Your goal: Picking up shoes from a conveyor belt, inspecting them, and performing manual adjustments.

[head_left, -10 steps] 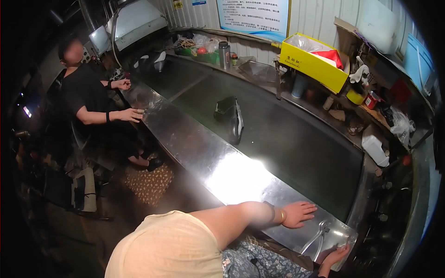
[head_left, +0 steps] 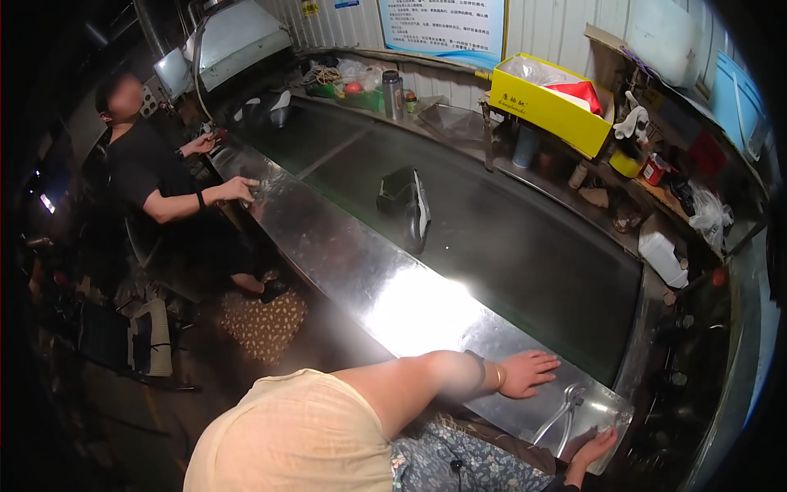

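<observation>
My left hand (head_left: 531,375) lies flat on the shiny metal ledge (head_left: 328,236), fingers stretched toward the dark belt. At the ledge's right end, my right hand (head_left: 596,447) rests near the corner with its fingers extended and nothing visible in them. Metal pincers (head_left: 567,410) with two long handles lie on the ledge between my hands, closer to the right one. Ahead of my hands, a black shoe-like piece (head_left: 406,209) with a pale edge sits on the dark green belt (head_left: 525,271).
A person in black (head_left: 156,156) sits at the ledge's far left end. Black-and-white pieces (head_left: 270,108) lie at the belt's far end. Behind the belt are a thermos (head_left: 393,94), a yellow box (head_left: 551,107) and a white plastic container (head_left: 662,252). A patterned mat (head_left: 264,324) is on the floor.
The other person's hands and forearms have shifted slightly at the far end of the ledge. My hands, the pincers and the black piece stay in place.
</observation>
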`<state>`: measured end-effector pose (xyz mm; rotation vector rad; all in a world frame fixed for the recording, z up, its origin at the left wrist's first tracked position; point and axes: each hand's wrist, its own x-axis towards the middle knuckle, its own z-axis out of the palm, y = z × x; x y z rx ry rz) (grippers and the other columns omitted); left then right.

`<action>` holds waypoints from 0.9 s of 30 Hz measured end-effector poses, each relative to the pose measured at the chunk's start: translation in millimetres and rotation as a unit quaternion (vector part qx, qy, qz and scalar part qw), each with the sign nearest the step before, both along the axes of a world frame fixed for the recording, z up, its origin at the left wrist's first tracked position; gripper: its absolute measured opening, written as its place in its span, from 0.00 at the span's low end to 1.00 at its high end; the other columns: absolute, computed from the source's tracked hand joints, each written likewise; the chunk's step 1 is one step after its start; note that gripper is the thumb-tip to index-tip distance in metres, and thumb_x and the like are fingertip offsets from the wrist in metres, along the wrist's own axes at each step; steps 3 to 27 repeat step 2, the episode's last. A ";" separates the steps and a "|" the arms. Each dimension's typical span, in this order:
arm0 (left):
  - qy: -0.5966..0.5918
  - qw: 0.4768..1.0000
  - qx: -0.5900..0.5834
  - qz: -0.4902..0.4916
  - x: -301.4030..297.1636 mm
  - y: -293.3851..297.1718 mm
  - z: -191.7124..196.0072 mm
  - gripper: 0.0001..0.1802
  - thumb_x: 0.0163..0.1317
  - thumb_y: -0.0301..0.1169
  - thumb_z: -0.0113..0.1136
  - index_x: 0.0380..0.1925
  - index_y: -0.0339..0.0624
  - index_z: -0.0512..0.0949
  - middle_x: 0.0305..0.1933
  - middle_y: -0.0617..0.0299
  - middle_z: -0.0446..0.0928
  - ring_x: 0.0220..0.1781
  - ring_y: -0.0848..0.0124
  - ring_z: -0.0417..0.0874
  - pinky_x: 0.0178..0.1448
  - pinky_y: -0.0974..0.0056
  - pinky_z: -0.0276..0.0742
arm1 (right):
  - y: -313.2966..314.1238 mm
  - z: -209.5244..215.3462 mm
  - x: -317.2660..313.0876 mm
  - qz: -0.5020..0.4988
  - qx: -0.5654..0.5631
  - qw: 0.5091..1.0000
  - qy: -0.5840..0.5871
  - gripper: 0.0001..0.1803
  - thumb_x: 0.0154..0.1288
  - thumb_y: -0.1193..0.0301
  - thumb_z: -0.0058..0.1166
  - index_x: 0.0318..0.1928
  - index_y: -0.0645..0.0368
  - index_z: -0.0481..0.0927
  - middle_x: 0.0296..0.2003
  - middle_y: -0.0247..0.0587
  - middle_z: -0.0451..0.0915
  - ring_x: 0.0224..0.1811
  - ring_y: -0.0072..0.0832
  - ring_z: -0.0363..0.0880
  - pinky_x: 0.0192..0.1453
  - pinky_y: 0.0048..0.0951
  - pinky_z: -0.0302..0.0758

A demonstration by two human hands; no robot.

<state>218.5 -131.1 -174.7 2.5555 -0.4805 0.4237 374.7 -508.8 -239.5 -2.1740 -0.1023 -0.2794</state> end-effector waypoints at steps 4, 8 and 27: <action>0.001 1.000 0.003 -0.001 0.8 0.1 -0.4 0.31 0.62 0.43 0.57 0.61 0.36 0.71 0.73 0.43 0.60 0.76 0.50 0.58 0.76 0.48 0.53 | 1.7 3.7 0.9 -0.009 0.016 0.999 0.034 0.19 0.78 0.66 0.40 0.61 0.64 0.69 0.57 0.53 0.75 0.58 0.44 0.75 0.63 0.37 0.70; 0.001 1.000 0.003 -0.001 0.8 0.1 -0.4 0.31 0.62 0.43 0.57 0.61 0.36 0.71 0.73 0.43 0.60 0.76 0.50 0.58 0.76 0.48 0.53 | 1.7 3.7 0.9 -0.009 0.016 0.999 0.034 0.19 0.78 0.66 0.40 0.61 0.64 0.69 0.57 0.53 0.75 0.58 0.44 0.75 0.63 0.37 0.70; 0.001 1.000 0.003 -0.001 0.8 0.1 -0.4 0.31 0.62 0.43 0.57 0.61 0.36 0.71 0.73 0.43 0.60 0.76 0.50 0.58 0.76 0.48 0.53 | 1.7 3.7 0.9 -0.009 0.016 0.999 0.034 0.19 0.78 0.66 0.40 0.61 0.64 0.69 0.57 0.53 0.75 0.58 0.44 0.75 0.63 0.37 0.70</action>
